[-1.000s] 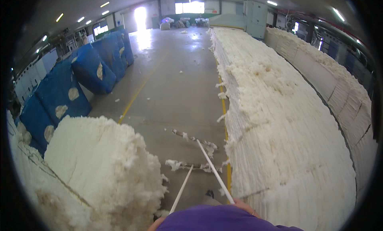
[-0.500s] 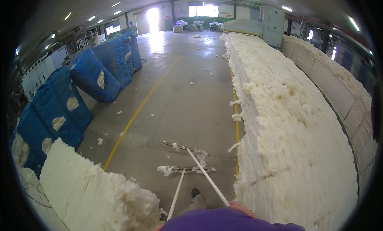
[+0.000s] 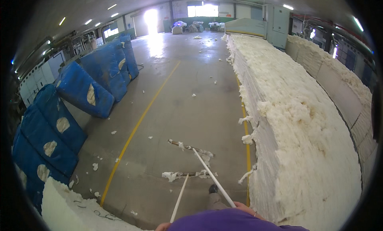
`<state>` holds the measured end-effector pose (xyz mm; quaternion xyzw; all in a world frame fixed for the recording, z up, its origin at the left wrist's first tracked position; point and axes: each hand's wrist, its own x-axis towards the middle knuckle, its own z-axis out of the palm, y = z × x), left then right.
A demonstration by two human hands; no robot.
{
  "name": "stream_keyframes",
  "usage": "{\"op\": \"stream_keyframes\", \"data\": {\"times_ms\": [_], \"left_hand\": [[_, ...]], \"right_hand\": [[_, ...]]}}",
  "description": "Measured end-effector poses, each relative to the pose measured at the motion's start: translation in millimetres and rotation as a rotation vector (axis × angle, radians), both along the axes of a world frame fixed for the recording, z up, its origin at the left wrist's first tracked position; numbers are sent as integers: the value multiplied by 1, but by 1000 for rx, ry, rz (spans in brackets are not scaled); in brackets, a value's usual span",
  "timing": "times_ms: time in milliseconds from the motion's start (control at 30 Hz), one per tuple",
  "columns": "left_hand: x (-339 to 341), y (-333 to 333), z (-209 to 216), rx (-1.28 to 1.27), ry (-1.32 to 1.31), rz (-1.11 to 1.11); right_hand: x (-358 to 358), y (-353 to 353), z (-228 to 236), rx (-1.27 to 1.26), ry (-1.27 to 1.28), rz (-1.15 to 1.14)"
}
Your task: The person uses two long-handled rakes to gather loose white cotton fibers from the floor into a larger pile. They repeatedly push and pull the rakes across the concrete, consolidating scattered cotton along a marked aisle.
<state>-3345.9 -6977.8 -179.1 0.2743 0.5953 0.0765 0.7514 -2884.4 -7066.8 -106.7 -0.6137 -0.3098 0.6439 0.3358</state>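
Observation:
My left hand (image 3: 162, 227) shows at the lower edge, closed at the top of a white broom handle (image 3: 180, 198). That handle runs forward to a thin, bar-like push broom head (image 3: 196, 174) lying flat on the floor, with white cotton fluff caught along it. My right hand (image 3: 245, 209) grips a second, longer white handle (image 3: 214, 178), whose dark bar head (image 3: 184, 145) rests slantwise just ahead of the first. Fluff clings to this one too. Both hands are partly cut off by my purple top, and the fingers show only in part.
Along the right runs a long, high row of cotton bales (image 3: 307, 131), beside a yellow floor line (image 3: 248, 159). Blue-wrapped bales (image 3: 52, 131) lean at the left, with an unwrapped cotton bale (image 3: 76, 211) nearer me. Cotton tufts (image 3: 95, 166) dot the floor; a grey-green machine (image 3: 276, 25) stands far right.
I have moved forward: the near-left bale and the blue bales slide down and back in view. Both broom heads have advanced along the floor with me, still held in my hands.

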Motion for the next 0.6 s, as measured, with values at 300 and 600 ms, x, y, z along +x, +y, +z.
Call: {"op": "stream_keyframes", "data": {"times_ms": [300,600], "left_hand": [[113,282,45,-9,45,102],[192,524,39,-36,32,239]], "right_hand": [[104,312,51,-88,-28,94],[167,583,-1,12,3,99]]}}
